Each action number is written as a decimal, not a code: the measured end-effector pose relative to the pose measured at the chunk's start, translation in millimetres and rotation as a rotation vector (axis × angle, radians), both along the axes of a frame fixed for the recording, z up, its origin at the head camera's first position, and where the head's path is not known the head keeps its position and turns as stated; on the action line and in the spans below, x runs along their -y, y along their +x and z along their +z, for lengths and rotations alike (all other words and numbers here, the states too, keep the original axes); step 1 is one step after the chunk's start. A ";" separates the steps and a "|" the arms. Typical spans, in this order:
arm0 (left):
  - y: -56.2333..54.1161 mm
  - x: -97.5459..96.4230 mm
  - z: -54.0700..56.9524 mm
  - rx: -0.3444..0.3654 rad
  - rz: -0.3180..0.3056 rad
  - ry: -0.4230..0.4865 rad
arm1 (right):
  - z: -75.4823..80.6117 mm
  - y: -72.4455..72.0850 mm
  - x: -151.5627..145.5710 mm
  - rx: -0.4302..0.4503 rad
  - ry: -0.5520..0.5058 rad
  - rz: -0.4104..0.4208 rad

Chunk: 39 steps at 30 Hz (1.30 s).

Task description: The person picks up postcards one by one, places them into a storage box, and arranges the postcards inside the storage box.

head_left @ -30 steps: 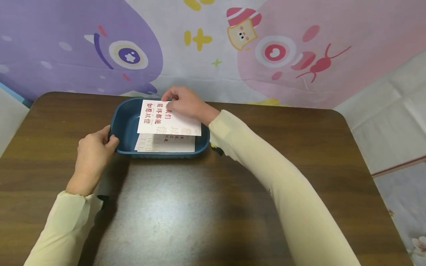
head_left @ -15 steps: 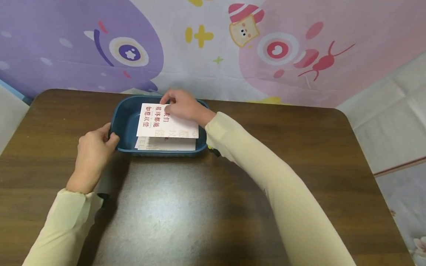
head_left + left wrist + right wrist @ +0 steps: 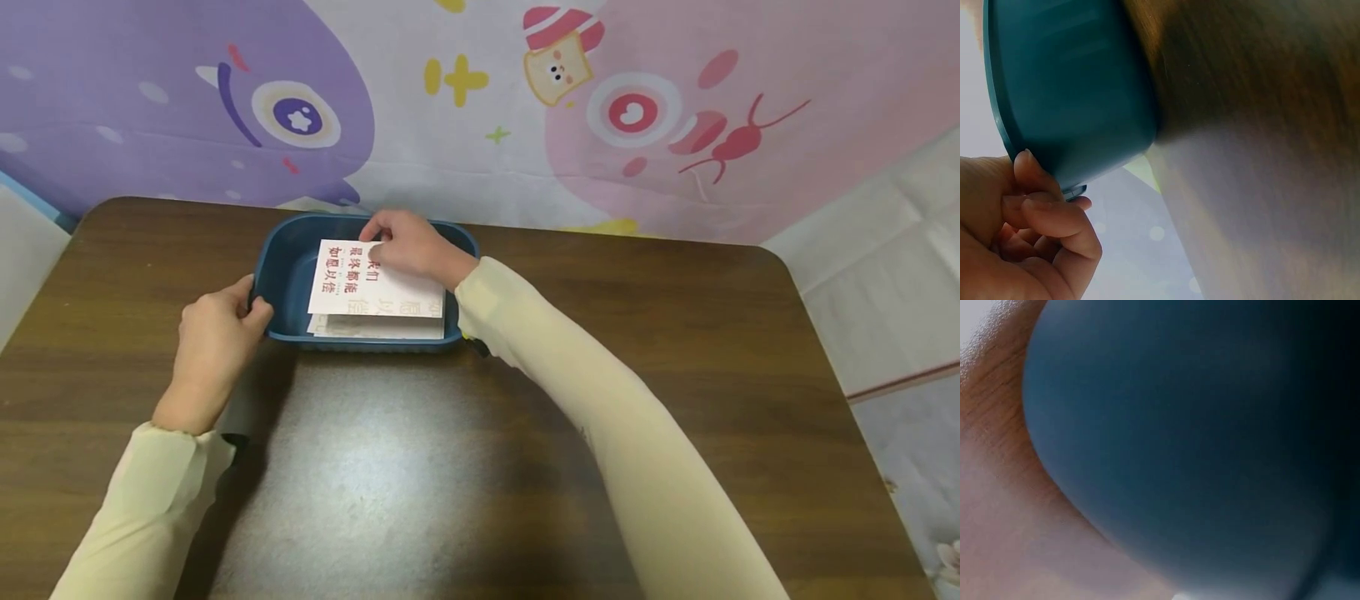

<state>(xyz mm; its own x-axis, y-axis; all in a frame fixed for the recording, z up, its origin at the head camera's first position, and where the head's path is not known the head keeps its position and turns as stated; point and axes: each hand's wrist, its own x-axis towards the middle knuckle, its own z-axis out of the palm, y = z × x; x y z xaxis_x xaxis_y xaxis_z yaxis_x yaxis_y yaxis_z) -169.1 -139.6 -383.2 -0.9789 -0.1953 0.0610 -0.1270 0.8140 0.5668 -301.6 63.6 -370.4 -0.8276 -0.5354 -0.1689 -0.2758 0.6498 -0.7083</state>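
Observation:
A dark blue rectangular basin (image 3: 288,275) with rounded corners stands near the back of the table. My left hand (image 3: 217,346) pinches its left rim between thumb and fingers; the left wrist view shows the same grip on the basin's outer corner (image 3: 1085,87). Over the basin, my right hand (image 3: 414,247) pinches the top edge of a white card (image 3: 375,287) printed with red Chinese characters. Beneath that card, the lower edges of other white cards (image 3: 382,330) show inside the basin. The right wrist view is filled by the basin's blurred wall (image 3: 1147,437); the hand itself is hidden there.
The brown wooden table (image 3: 570,467) extends in front of the basin and to both sides. Right behind it hangs a cloth backdrop (image 3: 480,133) with cartoon figures. A pale panel (image 3: 30,258) stands at the left edge.
My right hand has lowered the white card toward the front of the basin, so it covers more of the cards beneath. The left hand stays at the left rim.

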 end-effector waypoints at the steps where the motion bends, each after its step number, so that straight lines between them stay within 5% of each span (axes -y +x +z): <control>1: 0.2 0.0 0.2 0.004 0.002 0.001 | -1.0 0.1 0.1 0.002 0.006 0.001; 15: 2.7 3.4 -5.0 -0.045 -0.009 -0.017 | -15.3 3.6 3.8 0.020 0.087 0.043; 39: -1.2 3.5 -3.3 -0.027 -0.018 -0.015 | -29.4 1.4 4.6 0.043 0.143 0.049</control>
<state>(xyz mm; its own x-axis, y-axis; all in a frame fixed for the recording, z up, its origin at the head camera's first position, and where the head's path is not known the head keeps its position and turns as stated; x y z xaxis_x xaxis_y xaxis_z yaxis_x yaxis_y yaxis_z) -170.3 -143.1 -386.4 -0.9801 -0.1768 0.0900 -0.0976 0.8245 0.5574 -300.2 59.0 -399.8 -0.7914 -0.5429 -0.2811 -0.2809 0.7313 -0.6215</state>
